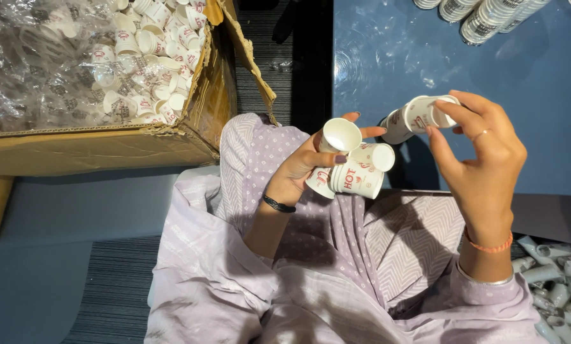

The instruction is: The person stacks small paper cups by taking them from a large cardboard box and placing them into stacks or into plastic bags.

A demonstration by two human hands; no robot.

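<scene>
Left hand (311, 164) clutches a bunch of small paper cups (352, 167), fingers wrapped round so none drop. Right hand (479, 153), just beside, pinches a short nested cup stack (419, 118) by its rim, tilted sideways; cardboard box (107, 150) of loose cups sits far left.

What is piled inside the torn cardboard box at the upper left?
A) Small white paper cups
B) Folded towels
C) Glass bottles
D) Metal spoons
A: the cardboard box is heaped with small white paper cups beside clear plastic wrap, the same kind of cup that the left hand and right hand hold.
</scene>
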